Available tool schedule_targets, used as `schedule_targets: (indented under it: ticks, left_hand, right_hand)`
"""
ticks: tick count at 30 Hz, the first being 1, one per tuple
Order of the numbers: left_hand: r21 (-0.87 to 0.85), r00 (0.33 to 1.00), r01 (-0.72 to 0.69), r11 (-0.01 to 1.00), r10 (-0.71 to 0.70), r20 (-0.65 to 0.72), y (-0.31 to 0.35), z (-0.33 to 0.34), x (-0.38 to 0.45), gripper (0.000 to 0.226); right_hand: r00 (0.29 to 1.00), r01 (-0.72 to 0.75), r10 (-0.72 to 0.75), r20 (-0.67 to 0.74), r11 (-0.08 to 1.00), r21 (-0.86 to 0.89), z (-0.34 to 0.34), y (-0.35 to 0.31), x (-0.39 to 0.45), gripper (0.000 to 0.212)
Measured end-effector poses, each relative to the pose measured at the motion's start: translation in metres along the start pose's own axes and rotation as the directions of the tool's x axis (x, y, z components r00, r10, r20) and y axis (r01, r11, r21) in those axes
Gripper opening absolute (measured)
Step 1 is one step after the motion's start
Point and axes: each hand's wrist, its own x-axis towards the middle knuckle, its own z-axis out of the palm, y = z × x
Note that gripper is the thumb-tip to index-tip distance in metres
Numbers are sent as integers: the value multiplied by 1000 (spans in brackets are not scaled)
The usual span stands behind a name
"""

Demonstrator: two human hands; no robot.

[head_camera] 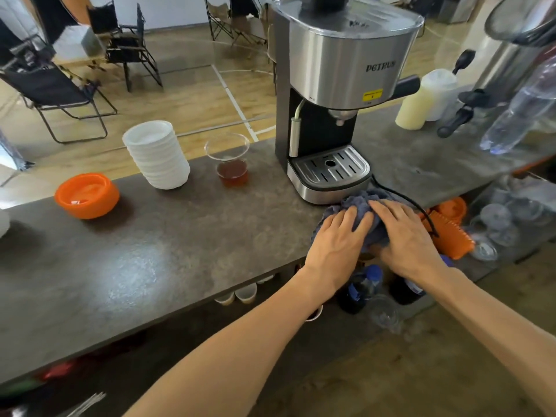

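Observation:
A crumpled grey-blue cloth (359,203) lies on the grey counter (180,251) near its front edge, just in front of a steel espresso machine (337,94). My left hand (337,245) rests flat on the cloth's left side with fingers fairly straight. My right hand (406,233) lies over the cloth's right side, fingers spread across it. The machine's black cord (406,198) runs past the cloth and down over the counter edge.
A clear cup of brown liquid (230,164), a stack of white bowls (156,158) and an orange bowl (87,195) stand to the left. A squeeze bottle (421,103), a metal urn and a plastic bottle (523,106) stand right. Bottles and orange baskets sit below.

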Motion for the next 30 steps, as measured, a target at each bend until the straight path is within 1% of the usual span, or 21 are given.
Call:
schedule_targets:
  ticks: [3,6,8,13,16,18,20,22,23,24,25,26,27,28,30]
  left_hand:
    - [-4,999,7,1000,-8,-49,-11,-12,-32,53]
    - [-1,997,41,999,-41,-62,-28,-28,-70,56]
    - [-5,994,75,997,-75,-75,-44,-44,-101,57]
    - [31,975,219,975,-217,-55,-88,-79,-190,72]
    - [45,949,310,950,-307,-68,-112,-100,-248,70]
    - [38,928,370,928,-366,-72,-126,-119,-287,67]
    - [0,905,424,906,-424,-36,-139,-148,-319,66]
    - [-79,883,469,880,-470,7,-151,-184,-336,61]
    - [-110,876,479,871,-482,0,-158,-199,-340,58]
    - [-115,872,482,868,-489,-32,-164,-213,-341,57]
    - [-82,863,493,866,-499,-80,-172,-223,-340,58]
    - [-21,846,521,854,-519,-126,-179,-229,-338,59]
    - [46,820,562,826,-550,-158,-186,-233,-336,61]
    - [90,797,600,795,-583,-160,-193,-233,-334,63]
    - [97,779,627,773,-624,-66,-204,-222,-329,66]
  right_hand:
    - [998,37,-37,-42,999,0,7,-26,-10,86]
    - [993,82,-81,-83,996,16,21,-64,-25,82]
    - [986,139,-137,-93,990,22,32,-98,-30,80]
    - [965,258,-255,-63,966,34,54,-196,-42,80]
    - [944,330,-326,-55,941,79,67,-261,-56,78]
    - [919,392,-394,-6,912,122,73,-301,-65,76]
    - [879,455,-475,51,864,216,71,-331,-65,72]
    - [844,442,-527,100,789,427,57,-353,-56,65]
    - [835,418,-542,99,741,525,48,-363,-49,62]
    - [837,406,-542,73,706,581,41,-372,-42,61]
    - [852,399,-523,39,696,597,35,-381,-34,62]
    - [868,396,-496,12,708,584,32,-390,-27,66]
    - [881,396,-473,6,744,538,31,-398,-20,71]
    - [888,392,-459,37,796,461,33,-406,-14,75]
    - [869,400,-456,191,875,273,47,-412,-5,77]
